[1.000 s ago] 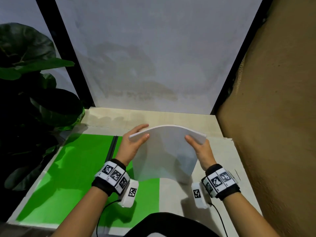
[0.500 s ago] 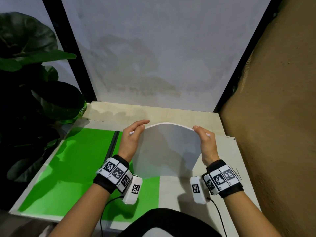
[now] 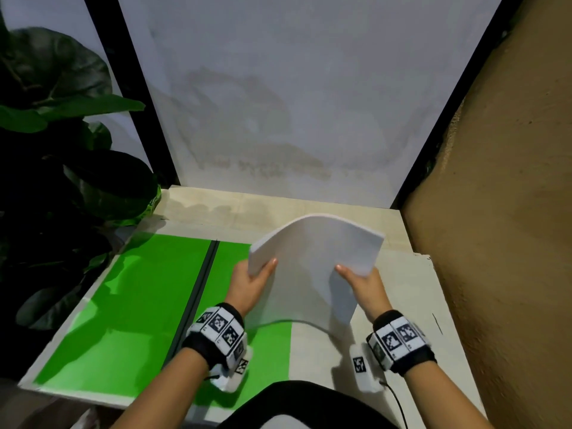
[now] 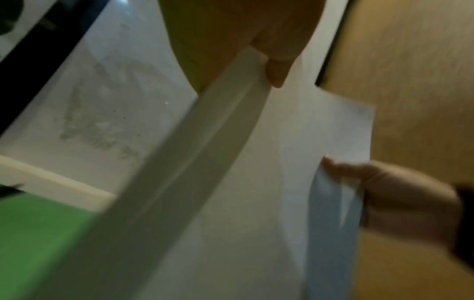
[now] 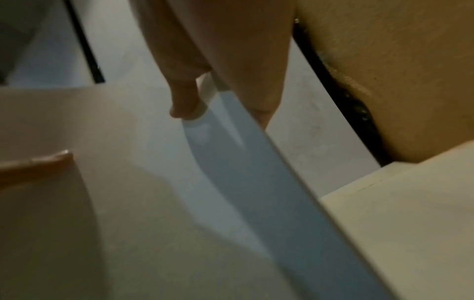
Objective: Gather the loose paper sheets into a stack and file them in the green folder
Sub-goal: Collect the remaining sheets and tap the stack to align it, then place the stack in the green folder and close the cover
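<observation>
**Between both hands: one bowed paper stack**

Left hand (image 3: pixel 249 281): thumb and fingers pinch the paper stack (image 3: pixel 312 267) at its left edge. Right hand (image 3: pixel 363 284): pinches the right edge. Below and left of the hands: green folder (image 3: pixel 133 308), lying open on the table (image 3: pixel 402 308). Far left: plant (image 3: pixel 62 144).
</observation>
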Demonstrator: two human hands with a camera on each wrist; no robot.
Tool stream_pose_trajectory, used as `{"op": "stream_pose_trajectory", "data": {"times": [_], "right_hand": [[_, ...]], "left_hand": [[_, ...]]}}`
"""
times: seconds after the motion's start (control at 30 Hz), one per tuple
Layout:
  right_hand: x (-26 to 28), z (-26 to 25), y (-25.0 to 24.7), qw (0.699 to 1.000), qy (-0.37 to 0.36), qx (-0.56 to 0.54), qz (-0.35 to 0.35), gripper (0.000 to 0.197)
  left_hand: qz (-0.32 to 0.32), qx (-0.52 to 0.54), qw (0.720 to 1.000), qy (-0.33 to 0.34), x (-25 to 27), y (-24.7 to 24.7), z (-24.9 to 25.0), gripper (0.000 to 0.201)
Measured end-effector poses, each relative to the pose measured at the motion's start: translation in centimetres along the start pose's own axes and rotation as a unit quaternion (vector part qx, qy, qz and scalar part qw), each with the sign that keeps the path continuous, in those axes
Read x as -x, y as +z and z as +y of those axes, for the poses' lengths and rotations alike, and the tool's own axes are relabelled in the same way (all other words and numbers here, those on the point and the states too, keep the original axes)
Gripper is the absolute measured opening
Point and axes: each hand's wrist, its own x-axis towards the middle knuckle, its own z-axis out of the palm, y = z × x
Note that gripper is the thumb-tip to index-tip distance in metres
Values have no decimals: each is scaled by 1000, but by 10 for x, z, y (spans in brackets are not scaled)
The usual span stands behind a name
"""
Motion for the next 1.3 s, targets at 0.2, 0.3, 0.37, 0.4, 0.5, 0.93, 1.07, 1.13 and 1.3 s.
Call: {"op": "stream_pose_trajectory", "data": {"times": [0.2, 0.3, 0.37, 0.4, 0.5, 0.93, 1.07, 1.13, 1.3], "right_hand": [[6, -17, 0, 997, -53, -49, 9, 25], [9, 25, 6, 999, 35, 7, -13, 19], [13, 52, 11, 994, 94, 51, -17, 23], [13, 60, 11, 992, 108, 68, -9, 27], [11, 53, 9, 991, 104, 77, -14, 40], [0, 79, 61, 973, 203, 91, -62, 38], [2, 103, 100, 957, 253, 131, -49, 45], [3, 110, 118, 953, 267, 137, -43, 43], [2, 124, 149, 938, 305, 162, -37, 65]], "left_hand": [[80, 80, 993, -34, 4, 3, 4, 18], [46, 49, 991, -119, 9, 2, -32, 37], [33, 15, 988, -148, 11, 3, -49, 36], [31, 3, 988, -150, 10, 2, -54, 36], [19, -12, 989, -143, 1, -7, -51, 28], [103, -254, 938, -210, -15, -145, -107, 35], [99, -374, 876, -289, -15, -220, -119, 52], [104, -423, 838, -328, -21, -252, -127, 63], [103, -494, 764, -402, -33, -308, -142, 78]]}}
